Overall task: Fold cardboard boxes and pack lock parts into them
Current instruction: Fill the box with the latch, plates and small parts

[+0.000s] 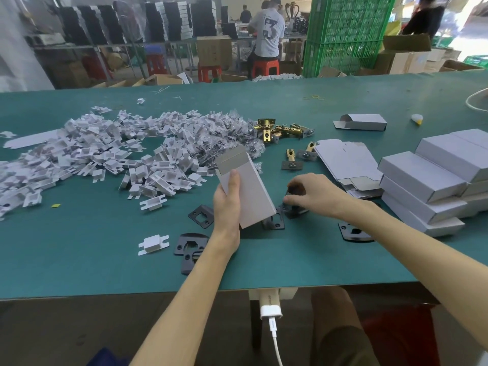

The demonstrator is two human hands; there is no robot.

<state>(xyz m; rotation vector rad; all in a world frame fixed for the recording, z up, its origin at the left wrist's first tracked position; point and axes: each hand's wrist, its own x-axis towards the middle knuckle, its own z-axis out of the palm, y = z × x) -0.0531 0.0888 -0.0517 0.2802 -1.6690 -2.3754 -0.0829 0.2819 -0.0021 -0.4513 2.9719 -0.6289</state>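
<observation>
Head view: at a green-topped workbench (92,260), the left hand (227,207) grips a folded white cardboard box (250,194), its far flap open, held tilted at the near centre of the table. Just to its right, the right hand (310,192) curls its fingers round a black lock part (297,207) on the tabletop. Black strike plates (200,214) lie near the wrists. A heap of white plastic inserts (105,154) spreads left, brass latch bolts (266,128) lie farther back, and closed boxes (420,178) are stacked at right.

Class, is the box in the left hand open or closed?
Open: the box has its top flap raised, grey inside showing.
</observation>
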